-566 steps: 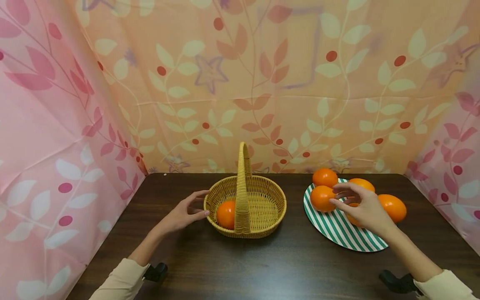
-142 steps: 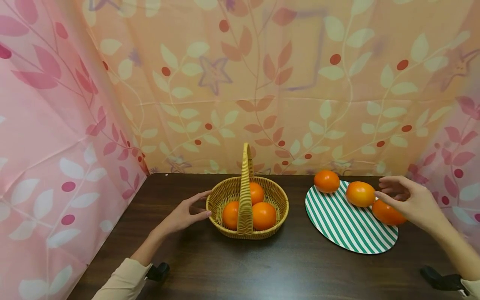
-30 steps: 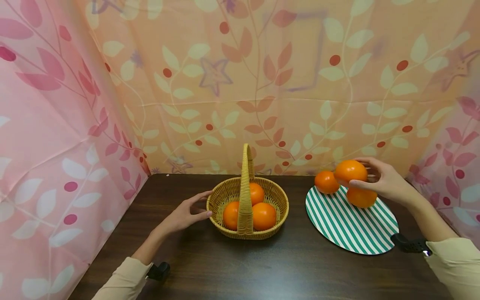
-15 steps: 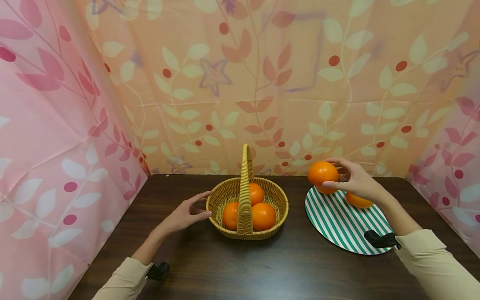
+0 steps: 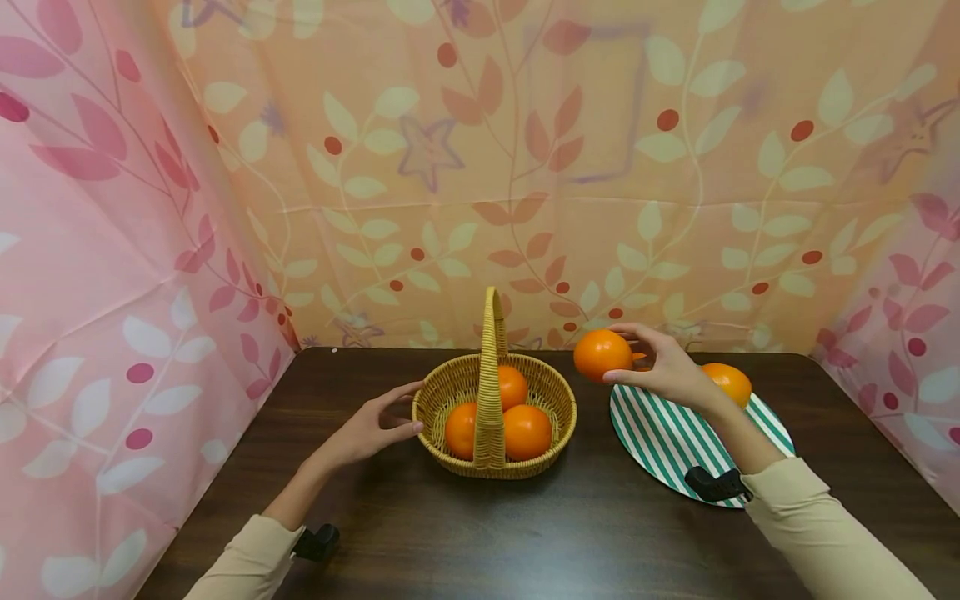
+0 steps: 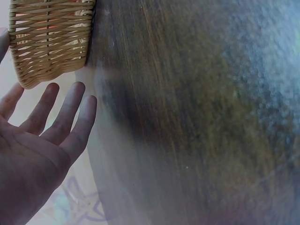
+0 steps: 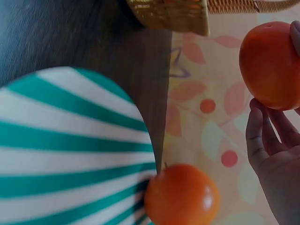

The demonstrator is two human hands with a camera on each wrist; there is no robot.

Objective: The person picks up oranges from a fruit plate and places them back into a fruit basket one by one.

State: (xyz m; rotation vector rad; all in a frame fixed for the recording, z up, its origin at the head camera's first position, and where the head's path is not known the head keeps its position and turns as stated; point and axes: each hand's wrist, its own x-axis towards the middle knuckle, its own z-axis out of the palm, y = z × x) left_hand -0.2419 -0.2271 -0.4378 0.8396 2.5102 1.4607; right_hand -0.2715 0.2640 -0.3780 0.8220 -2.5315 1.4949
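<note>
My right hand holds a smooth, glossy orange-coloured round fruit above the table, between the wicker basket and the striped oval mat. Thumb and fingertips grip its sides, as the right wrist view shows on the fruit. My left hand rests its fingertips and thumb against the basket's left rim; its fingers are spread loosely in the left wrist view, beside the basket. Inside the basket lie three similar fruits, a front one, a rear one and a left one partly behind the handle.
One fruit sits at the mat's far right, partly behind my right wrist. Another fruit at the mat's edge is mostly hidden by my hand in the head view. The basket's tall handle arches over its middle. Floral cloth hangs behind the dark table.
Over the last second my right hand has carried the held fruit left, from above the mat toward the basket. Earlier, the basket gained two fruits. My left hand has stayed at the rim.
</note>
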